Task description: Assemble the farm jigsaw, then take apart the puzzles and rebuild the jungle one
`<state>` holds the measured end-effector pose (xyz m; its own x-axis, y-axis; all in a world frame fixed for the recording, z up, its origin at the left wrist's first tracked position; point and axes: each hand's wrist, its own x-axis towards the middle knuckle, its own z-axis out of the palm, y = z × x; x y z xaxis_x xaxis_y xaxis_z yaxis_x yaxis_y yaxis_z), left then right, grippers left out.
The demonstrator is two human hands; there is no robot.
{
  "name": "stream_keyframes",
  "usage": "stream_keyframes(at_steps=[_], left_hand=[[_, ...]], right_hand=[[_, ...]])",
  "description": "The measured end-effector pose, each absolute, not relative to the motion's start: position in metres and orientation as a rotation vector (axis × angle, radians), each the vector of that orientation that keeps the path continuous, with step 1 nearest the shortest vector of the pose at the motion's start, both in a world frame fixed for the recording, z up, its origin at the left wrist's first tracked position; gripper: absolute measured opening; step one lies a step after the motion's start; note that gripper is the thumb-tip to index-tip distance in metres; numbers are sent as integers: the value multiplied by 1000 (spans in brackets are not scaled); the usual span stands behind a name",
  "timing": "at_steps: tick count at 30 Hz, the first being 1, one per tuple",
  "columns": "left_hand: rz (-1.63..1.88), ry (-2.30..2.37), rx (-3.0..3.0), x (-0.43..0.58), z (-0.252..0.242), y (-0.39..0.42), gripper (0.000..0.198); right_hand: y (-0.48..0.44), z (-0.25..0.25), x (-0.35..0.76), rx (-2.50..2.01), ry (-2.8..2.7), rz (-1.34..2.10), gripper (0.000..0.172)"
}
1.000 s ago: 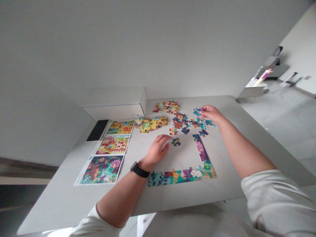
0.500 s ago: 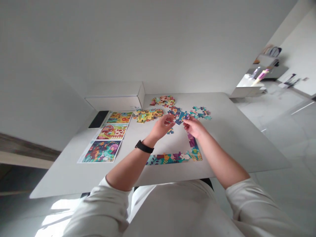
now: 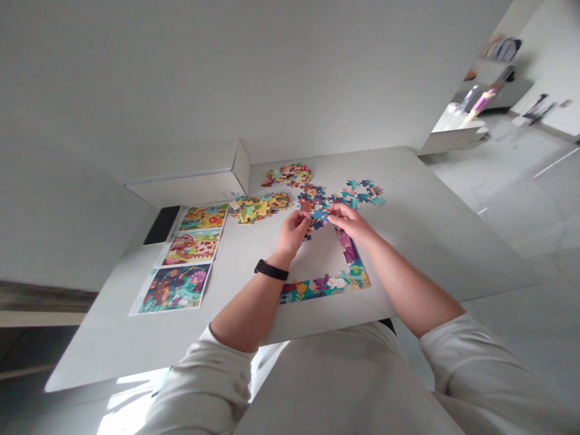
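Between my two hands is a blue jigsaw puzzle piece [image 3: 319,215] with small coloured markings. My left hand [image 3: 292,234], with a black band on its wrist, pinches the piece's left side. The fingertips of my right hand [image 3: 352,223] close on its right side. Below them on the table lies a joined puzzle border [image 3: 317,289], running along the near edge and up the right side, with a white rabbit near its corner. Just behind my hands is a pile of dark and teal puzzle pieces [image 3: 312,196], partly hidden by my fingers.
Yellow-green pieces [image 3: 260,208] and reddish pieces [image 3: 290,173] lie in piles farther back. Teal pieces [image 3: 365,191] spread at the back right. On the left are a printed picture sheet [image 3: 176,289], a black phone [image 3: 162,225] and a white box [image 3: 190,184] against the wall.
My left hand has closed in on the blue piece, which my right hand held before. The piece now sits between both hands. The camera view has tilted and shifted slightly.
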<state>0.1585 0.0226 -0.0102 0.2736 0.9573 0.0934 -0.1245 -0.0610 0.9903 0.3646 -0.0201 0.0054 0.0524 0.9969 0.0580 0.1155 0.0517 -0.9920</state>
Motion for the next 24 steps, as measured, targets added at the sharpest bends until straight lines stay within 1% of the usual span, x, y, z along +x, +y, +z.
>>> stream_keyframes(at_steps=[5,11,12,15,17,24], left_hand=[[1101,891,1514,163,-20,16,33],[1149,909,1786,163,-19,7,20],[1161,901,1855,162,-17,6,21],[1153,844,2090,160,-10,1,35],[1114,832,2199,160,-5,-1,40],[1028,880,2271,161,-2,-1,38]], right_hand=[[-19,2,370,-1252,-1376,1127,39],[-14,-4,375,-1296,-1330,1089,37],[-13,-5,377,-1306,-1319,1080,37],[-12,-6,378,-1311,-1286,1071,37],[-12,-6,377,-1319,-1280,1077,35],[-15,0,376,-1329,-1270,1106,33]])
